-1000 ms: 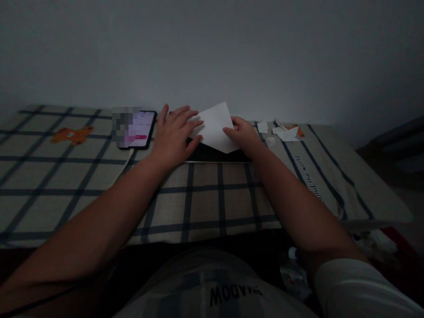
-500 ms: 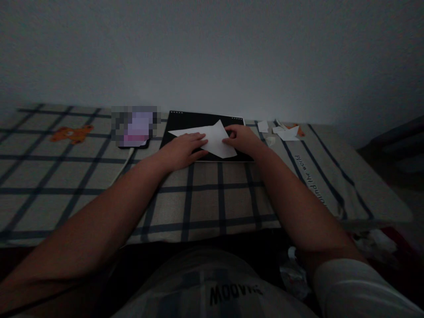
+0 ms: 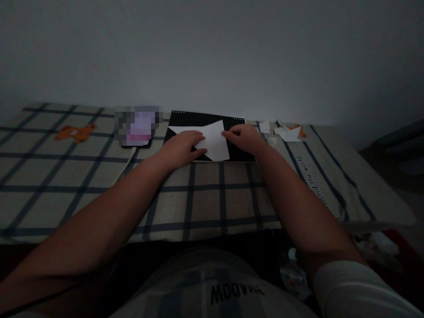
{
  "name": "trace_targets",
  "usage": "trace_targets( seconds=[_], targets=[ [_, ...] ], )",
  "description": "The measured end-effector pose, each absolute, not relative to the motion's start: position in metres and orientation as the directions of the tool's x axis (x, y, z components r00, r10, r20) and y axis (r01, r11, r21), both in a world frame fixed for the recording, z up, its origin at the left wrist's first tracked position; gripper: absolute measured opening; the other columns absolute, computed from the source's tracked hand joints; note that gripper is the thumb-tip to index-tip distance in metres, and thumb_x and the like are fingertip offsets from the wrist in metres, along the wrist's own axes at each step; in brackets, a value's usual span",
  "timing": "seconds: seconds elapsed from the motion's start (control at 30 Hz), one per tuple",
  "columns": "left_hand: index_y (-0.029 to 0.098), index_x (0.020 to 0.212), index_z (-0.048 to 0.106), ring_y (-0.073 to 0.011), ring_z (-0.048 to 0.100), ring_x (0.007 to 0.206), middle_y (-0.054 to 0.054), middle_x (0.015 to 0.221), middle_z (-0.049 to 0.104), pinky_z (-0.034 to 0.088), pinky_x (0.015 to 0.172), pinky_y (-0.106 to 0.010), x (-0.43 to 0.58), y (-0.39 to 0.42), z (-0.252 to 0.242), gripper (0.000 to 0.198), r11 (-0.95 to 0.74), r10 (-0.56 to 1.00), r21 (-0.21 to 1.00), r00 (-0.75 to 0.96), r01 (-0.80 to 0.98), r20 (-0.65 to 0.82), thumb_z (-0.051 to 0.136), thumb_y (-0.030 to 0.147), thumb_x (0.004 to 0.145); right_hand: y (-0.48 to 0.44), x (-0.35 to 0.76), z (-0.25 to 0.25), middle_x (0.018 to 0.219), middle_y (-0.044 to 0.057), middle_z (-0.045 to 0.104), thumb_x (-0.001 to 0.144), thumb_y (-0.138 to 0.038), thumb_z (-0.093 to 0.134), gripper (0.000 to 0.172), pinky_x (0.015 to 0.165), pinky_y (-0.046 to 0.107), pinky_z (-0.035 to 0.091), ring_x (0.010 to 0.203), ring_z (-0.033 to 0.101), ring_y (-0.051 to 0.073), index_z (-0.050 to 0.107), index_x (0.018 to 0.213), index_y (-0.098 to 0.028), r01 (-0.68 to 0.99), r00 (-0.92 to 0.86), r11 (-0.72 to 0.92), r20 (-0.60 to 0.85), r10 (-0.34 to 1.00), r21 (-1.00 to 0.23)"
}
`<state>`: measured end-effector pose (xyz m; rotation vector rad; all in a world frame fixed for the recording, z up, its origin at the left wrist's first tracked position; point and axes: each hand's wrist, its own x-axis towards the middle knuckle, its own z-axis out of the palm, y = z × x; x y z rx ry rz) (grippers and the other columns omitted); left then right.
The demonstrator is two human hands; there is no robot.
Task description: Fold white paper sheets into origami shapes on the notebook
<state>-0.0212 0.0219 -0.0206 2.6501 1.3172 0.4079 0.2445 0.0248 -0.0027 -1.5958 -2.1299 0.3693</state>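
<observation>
A folded piece of white paper (image 3: 216, 142) lies on a black pad (image 3: 192, 118) with small holes along its far edge. The paper has a long point at the left and a nearly straight right edge. My left hand (image 3: 185, 148) rests flat on its left part, fingers and thumb apart. At the upper right edge, my right hand (image 3: 243, 136) pinches the paper between thumb and bent fingers. How much paper sits between those fingertips is hard to make out in the dim light.
A phone (image 3: 141, 128), pixelated, with a white cable (image 3: 127, 162) lies left on the checked cloth (image 3: 205, 198). An orange bear-shaped piece (image 3: 75, 132) is farther left. Right of the pad are a folded paper boat-like shape (image 3: 289, 134) and paper scraps (image 3: 264, 127). A wall stands behind.
The paper's right side has changed outline: its lower right corner has moved inward and the edge is straighter. My right fingers have shifted slightly along that edge; my left hand stays on the paper.
</observation>
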Motion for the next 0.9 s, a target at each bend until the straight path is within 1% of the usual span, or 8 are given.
trace_targets(
  seconds=[0.07,0.2,0.33,0.43,0.5,0.6,0.77,0.9],
  targets=[
    [0.017,0.152,0.066,-0.0354,0.056,0.154,-0.015,0.164,0.063,0.043,0.131,-0.050,-0.021,0.022,-0.020,0.064,-0.617,0.787,0.245,0.594,0.748,0.168,0.065,0.055,0.101,0.023,0.247,0.000,0.072,0.004,0.071,0.103,-0.046,0.066,0.041,0.071,0.036,0.044,0.069,0.060,0.019,0.075,0.072,-0.020,0.856,-0.233,0.256,0.106,0.967,-0.450],
    [0.014,0.153,0.067,-0.0382,0.055,0.154,-0.018,0.166,0.060,0.043,0.131,-0.052,-0.020,0.019,-0.017,0.071,-0.627,0.778,0.225,0.610,0.745,0.150,0.068,0.059,0.098,0.022,0.247,0.001,0.074,0.003,0.072,0.095,-0.039,0.077,0.028,0.074,0.037,0.045,0.072,0.063,0.020,0.076,0.072,-0.022,0.860,-0.292,0.280,0.038,0.956,-0.426],
    [0.014,0.152,0.068,-0.0380,0.054,0.155,-0.018,0.167,0.059,0.042,0.131,-0.052,-0.020,0.018,-0.017,0.070,-0.623,0.782,0.224,0.605,0.749,0.150,0.068,0.060,0.099,0.024,0.246,-0.004,0.083,0.005,0.076,0.094,-0.036,0.079,0.022,0.076,0.036,0.047,0.079,0.064,0.020,0.075,0.079,-0.021,0.817,-0.308,0.328,0.123,0.943,-0.475],
    [0.014,0.152,0.068,-0.0374,0.053,0.156,-0.018,0.167,0.058,0.041,0.132,-0.051,-0.020,0.018,-0.018,0.070,-0.626,0.779,0.223,0.611,0.747,0.139,0.067,0.059,0.100,0.028,0.246,-0.011,0.090,0.005,0.077,0.096,-0.042,0.079,0.023,0.077,0.035,0.049,0.081,0.064,0.020,0.076,0.088,-0.021,0.719,-0.360,0.432,0.239,0.902,-0.545],
    [0.013,0.153,0.067,-0.0379,0.052,0.157,-0.018,0.168,0.057,0.040,0.132,-0.052,-0.020,0.019,-0.018,0.069,-0.634,0.772,0.223,0.623,0.740,0.127,0.065,0.058,0.100,0.033,0.246,-0.018,0.096,0.006,0.077,0.100,-0.046,0.073,0.026,0.083,0.038,0.053,0.088,0.066,0.022,0.076,0.093,-0.021,0.636,-0.431,0.553,0.348,0.833,-0.538],
    [0.013,0.153,0.067,-0.0381,0.053,0.156,-0.018,0.168,0.057,0.041,0.132,-0.052,-0.020,0.021,-0.018,0.068,-0.652,0.756,0.223,0.643,0.725,0.122,0.064,0.057,0.101,0.039,0.246,-0.027,0.111,0.009,0.079,0.106,-0.046,0.064,0.027,0.102,0.047,0.054,0.109,0.069,0.026,0.079,0.098,-0.024,0.510,-0.546,0.720,0.470,0.693,-0.470],
    [0.015,0.152,0.068,-0.0377,0.055,0.153,-0.017,0.166,0.059,0.043,0.130,-0.052,-0.021,0.022,-0.018,0.066,-0.670,0.740,0.239,0.659,0.703,0.138,0.062,0.057,0.101,0.040,0.246,-0.031,0.130,0.011,0.076,0.109,-0.048,0.060,0.033,0.113,0.053,0.054,0.124,0.069,0.028,0.084,0.119,-0.028,0.470,-0.578,0.753,0.484,0.656,-0.460],
    [0.016,0.146,0.071,-0.0374,0.056,0.151,-0.017,0.164,0.060,0.044,0.129,-0.053,-0.022,0.022,-0.018,0.061,-0.691,0.719,0.242,0.682,0.681,0.135,0.062,0.057,0.101,0.038,0.246,-0.032,0.144,0.011,0.072,0.106,-0.052,0.068,0.038,0.120,0.056,0.051,0.135,0.066,0.030,0.081,0.134,-0.032,0.497,-0.586,0.735,0.446,0.676,-0.461]
  ],
)
